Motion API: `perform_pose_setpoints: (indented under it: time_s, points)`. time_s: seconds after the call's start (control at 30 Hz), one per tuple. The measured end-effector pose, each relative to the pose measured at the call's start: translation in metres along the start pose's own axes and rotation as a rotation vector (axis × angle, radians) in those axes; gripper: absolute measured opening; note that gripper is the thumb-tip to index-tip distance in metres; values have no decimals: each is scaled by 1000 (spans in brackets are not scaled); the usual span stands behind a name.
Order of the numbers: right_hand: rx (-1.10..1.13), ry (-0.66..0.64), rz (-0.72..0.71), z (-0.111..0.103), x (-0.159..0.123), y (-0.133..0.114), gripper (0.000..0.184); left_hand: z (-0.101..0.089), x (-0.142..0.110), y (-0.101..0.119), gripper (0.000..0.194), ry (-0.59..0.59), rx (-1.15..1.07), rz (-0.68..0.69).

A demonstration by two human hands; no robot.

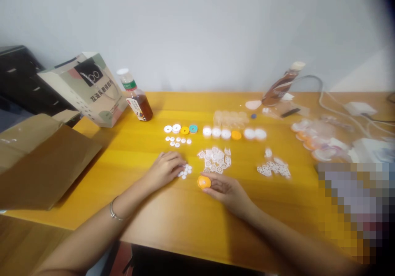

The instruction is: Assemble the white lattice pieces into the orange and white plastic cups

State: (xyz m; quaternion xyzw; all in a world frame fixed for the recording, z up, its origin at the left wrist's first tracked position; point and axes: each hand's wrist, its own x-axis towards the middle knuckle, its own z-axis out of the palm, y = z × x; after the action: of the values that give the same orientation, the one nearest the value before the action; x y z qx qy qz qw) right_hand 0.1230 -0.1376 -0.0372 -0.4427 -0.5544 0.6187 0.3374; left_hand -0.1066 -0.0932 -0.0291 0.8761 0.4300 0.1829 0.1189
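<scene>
My right hand (226, 189) pinches an orange round disc (204, 182) between thumb and fingers, just above the table. To its left, my left hand (166, 168) rests at a small pile of white button-like pieces (186, 170). Its fingers are curled together against the pile's edge, and the fingertips are partly hidden. Beyond the left hand are more small white pieces (177, 141) in loose rows. White lattice-like plastic pieces (215, 160) are heaped in front of the right hand. A row of round discs (184, 130), white, yellow and teal, lies farther back.
More white and orange discs (236, 135) line up at centre, before clear round pieces (231, 119). Another lattice heap (274, 168) lies right, near bagged discs (314, 138). Two drink bottles (143, 107) (279, 89), a paper bag (101, 91) and a cardboard box (46, 165) stand around.
</scene>
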Motion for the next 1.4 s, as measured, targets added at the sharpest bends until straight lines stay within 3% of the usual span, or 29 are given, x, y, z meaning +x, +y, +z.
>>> perform_pose_setpoints:
  time_s: [0.17,0.33,0.5,0.77,1.27,1.4]
  points:
    - [38,8,21,0,0,-1,46,2,1,4,9,56,-177,-16]
    - [47,10,4,1,1,3,44,2,2,31,11,113,-447,-65]
    - [102,-15,-38,1,2,8,42,2,8,53,12,49,-528,-7]
    - [3,-62,-48,0,1,-3,34,8,21,52,12,23,-488,23]
    - [78,-20,-87,2,1,5,40,11,19,54,11,39,-587,-122]
    - [129,4,-133,2,0,7,36,14,19,53,13,-32,-742,-191]
